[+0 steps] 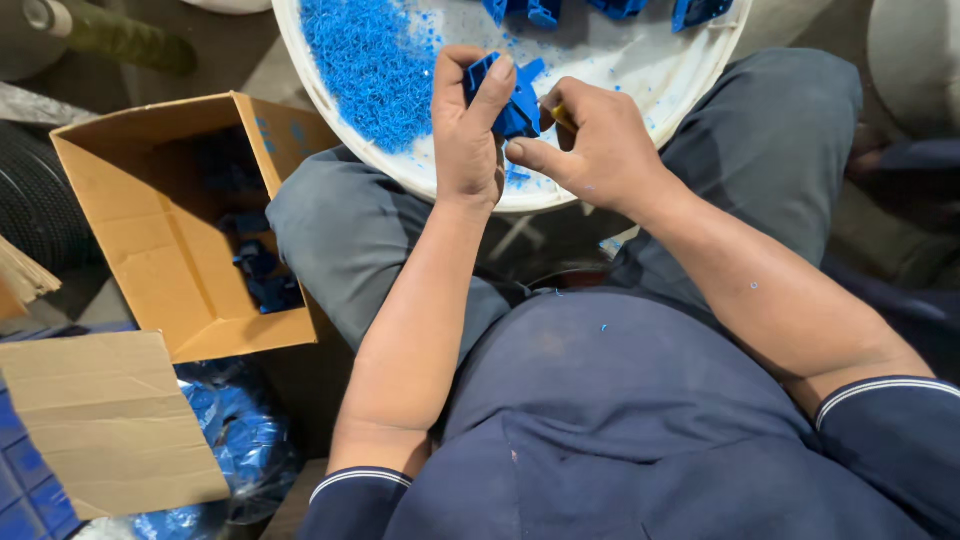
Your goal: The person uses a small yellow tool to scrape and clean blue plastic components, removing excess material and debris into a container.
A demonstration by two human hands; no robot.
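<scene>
Over your lap, you were trimming a blue plastic part above a white tub.

At your left an open cardboard box [150, 210] held a few finished blue pieces [262, 275], mostly unfilled; below it lay a plain brown flap [100, 420] and a blue plastic bag [235, 440], with no labels showing. Your left hand [468, 130] had its fingers closed around the blue part [518, 105], your right hand [600, 150] pinched something small and yellowish against it. Blue shavings [370, 65] heaped in the white tub [690, 75]; more untrimmed parts [620, 8] waited at its far edge.
</scene>
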